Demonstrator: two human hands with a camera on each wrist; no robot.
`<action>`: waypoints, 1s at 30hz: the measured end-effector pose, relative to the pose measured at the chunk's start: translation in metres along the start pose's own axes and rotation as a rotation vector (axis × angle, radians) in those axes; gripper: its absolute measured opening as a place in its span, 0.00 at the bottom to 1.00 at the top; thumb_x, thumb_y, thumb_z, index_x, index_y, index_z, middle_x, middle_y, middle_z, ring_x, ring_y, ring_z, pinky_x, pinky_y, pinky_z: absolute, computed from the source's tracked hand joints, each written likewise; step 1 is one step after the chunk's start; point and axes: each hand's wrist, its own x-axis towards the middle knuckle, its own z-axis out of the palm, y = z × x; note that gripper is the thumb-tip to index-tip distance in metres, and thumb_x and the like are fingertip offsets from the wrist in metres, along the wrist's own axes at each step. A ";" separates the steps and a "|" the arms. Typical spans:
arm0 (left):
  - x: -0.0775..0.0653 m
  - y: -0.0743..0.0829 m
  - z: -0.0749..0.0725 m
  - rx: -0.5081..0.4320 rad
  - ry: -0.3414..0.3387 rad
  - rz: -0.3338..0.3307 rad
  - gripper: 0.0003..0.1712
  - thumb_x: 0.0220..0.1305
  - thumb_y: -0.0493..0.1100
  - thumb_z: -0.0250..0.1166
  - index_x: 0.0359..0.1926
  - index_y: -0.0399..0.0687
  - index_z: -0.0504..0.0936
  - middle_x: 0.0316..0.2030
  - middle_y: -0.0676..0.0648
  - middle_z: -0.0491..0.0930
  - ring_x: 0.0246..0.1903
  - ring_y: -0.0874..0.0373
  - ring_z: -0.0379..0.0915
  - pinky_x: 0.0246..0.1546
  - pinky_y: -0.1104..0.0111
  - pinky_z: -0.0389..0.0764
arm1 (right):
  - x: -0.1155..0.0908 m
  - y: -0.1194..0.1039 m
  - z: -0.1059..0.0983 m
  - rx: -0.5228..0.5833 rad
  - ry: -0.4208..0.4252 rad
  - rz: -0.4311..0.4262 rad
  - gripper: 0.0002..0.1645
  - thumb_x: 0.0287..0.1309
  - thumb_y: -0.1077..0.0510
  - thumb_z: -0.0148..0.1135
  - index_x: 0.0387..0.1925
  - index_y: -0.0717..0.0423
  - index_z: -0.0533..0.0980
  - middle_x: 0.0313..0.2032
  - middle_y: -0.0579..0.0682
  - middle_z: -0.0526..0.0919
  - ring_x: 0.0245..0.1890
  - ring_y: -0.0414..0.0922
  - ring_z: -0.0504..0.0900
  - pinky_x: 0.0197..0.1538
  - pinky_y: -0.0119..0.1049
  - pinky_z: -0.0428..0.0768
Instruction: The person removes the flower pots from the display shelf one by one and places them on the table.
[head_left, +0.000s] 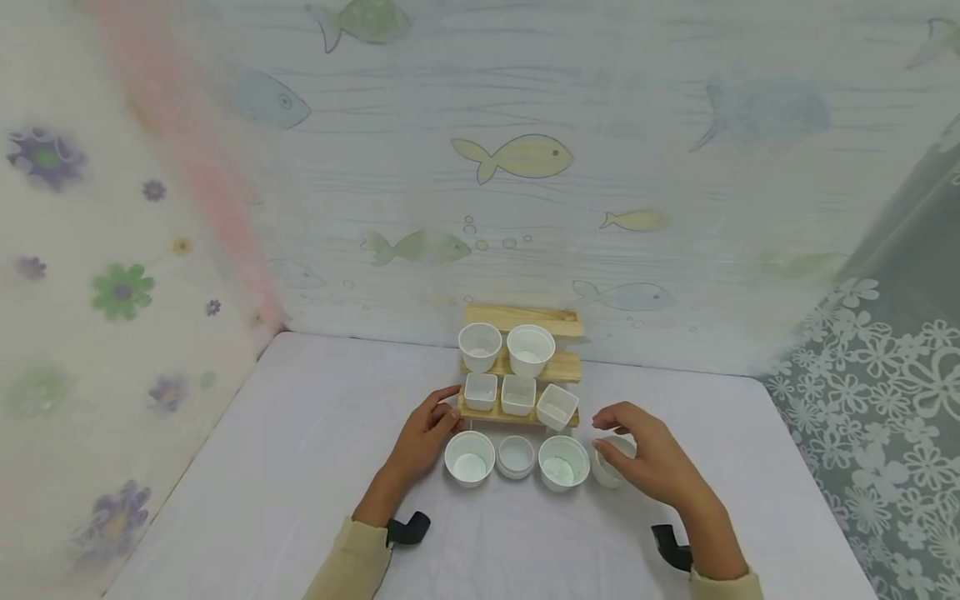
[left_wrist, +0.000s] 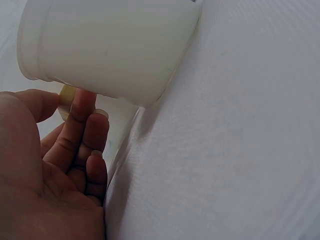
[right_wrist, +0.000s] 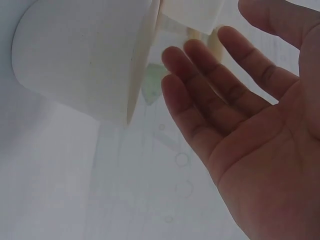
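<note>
A small wooden tiered rack (head_left: 566,367) stands near the wall, with white cups on its steps. At the left end of its lowest step, my left hand (head_left: 420,435) pinches the wood; in the left wrist view the thumb and a finger meet the wooden end (left_wrist: 66,96), partly hidden behind a white cup (left_wrist: 110,45). My right hand (head_left: 651,457) hovers at the rack's right, fingers spread and relaxed, holding nothing. It partly covers a white round cup (head_left: 606,473) in the head view; in the right wrist view that cup (right_wrist: 75,60) stands apart from the fingertips.
Two round cups, one of them a cup (head_left: 480,346) at left, sit on the middle step. Three square cups line the lowest; the right one (head_left: 557,406) is tilted. A round cup (head_left: 470,460), a low cup (head_left: 516,457) and another cup (head_left: 564,463) stand on the white table (head_left: 510,550).
</note>
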 end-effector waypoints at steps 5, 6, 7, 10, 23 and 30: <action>0.000 0.000 0.001 -0.010 -0.005 0.007 0.25 0.83 0.44 0.58 0.76 0.55 0.71 0.37 0.50 0.88 0.42 0.56 0.85 0.54 0.69 0.78 | 0.001 0.003 0.003 0.004 -0.009 0.000 0.18 0.63 0.64 0.74 0.52 0.52 0.81 0.49 0.44 0.86 0.50 0.45 0.85 0.55 0.52 0.84; 0.000 0.000 0.001 -0.011 -0.006 0.008 0.25 0.83 0.44 0.58 0.76 0.56 0.71 0.37 0.50 0.88 0.42 0.56 0.85 0.55 0.68 0.78 | 0.001 0.003 0.003 0.003 -0.010 0.002 0.17 0.64 0.64 0.74 0.52 0.52 0.81 0.49 0.44 0.86 0.50 0.44 0.85 0.55 0.51 0.84; 0.001 0.000 0.001 -0.011 -0.007 0.008 0.25 0.83 0.44 0.58 0.76 0.56 0.71 0.37 0.50 0.88 0.42 0.56 0.85 0.55 0.68 0.78 | 0.002 0.003 0.004 0.004 -0.011 0.003 0.17 0.64 0.64 0.74 0.52 0.52 0.81 0.49 0.44 0.86 0.50 0.44 0.85 0.55 0.51 0.84; 0.001 0.000 0.001 -0.008 -0.002 0.006 0.25 0.83 0.44 0.58 0.75 0.58 0.72 0.37 0.50 0.88 0.42 0.56 0.85 0.55 0.68 0.78 | 0.004 0.003 0.006 0.016 -0.018 -0.006 0.16 0.65 0.64 0.74 0.52 0.52 0.81 0.49 0.46 0.87 0.50 0.44 0.85 0.55 0.50 0.84; 0.003 -0.004 0.001 -0.014 0.004 0.014 0.25 0.82 0.45 0.59 0.75 0.57 0.72 0.37 0.50 0.88 0.42 0.57 0.85 0.53 0.69 0.78 | 0.009 0.002 0.012 0.054 -0.049 -0.018 0.12 0.67 0.62 0.72 0.50 0.55 0.82 0.47 0.48 0.88 0.49 0.46 0.86 0.55 0.53 0.84; 0.002 -0.003 0.002 -0.007 0.008 -0.001 0.25 0.83 0.44 0.58 0.75 0.56 0.71 0.37 0.51 0.88 0.42 0.57 0.85 0.54 0.68 0.79 | 0.010 0.000 0.015 0.066 -0.060 -0.007 0.11 0.68 0.61 0.72 0.50 0.53 0.82 0.47 0.45 0.88 0.49 0.45 0.86 0.54 0.55 0.84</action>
